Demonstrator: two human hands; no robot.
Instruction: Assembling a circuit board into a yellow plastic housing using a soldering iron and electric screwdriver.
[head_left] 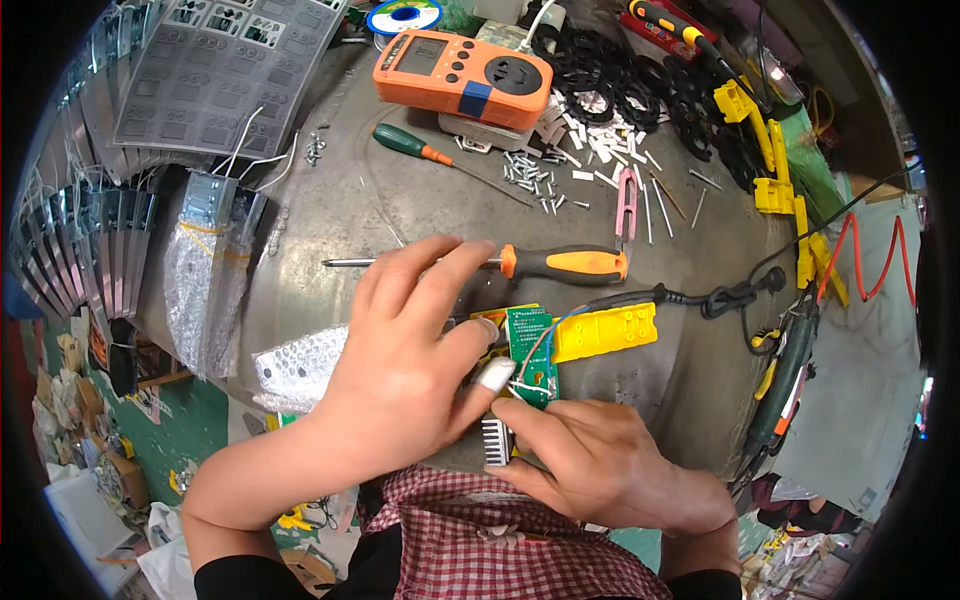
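Note:
My left hand [405,365] reaches over the bench with its thumb and forefinger closed at the left edge of a green circuit board [531,350]. The thumb has a white wrap [496,375] at its tip. Below the board, my right hand [600,455] pinches a small black piece with silver fins [495,441] between finger and thumb. Brown and blue wires run from the board to a black cable [640,296]. Partly behind the board lies a yellow plastic housing [607,332]. An orange-and-black screwdriver [575,264] lies just beyond, its shaft partly hidden by my left fingers.
An orange meter [462,78] stands at the back, near a green-handled screwdriver [410,142], loose screws [530,178] and black plastic rings [600,75]. Bubble-wrapped parts [205,280] lie left. A soldering iron [785,385] hangs at the right edge.

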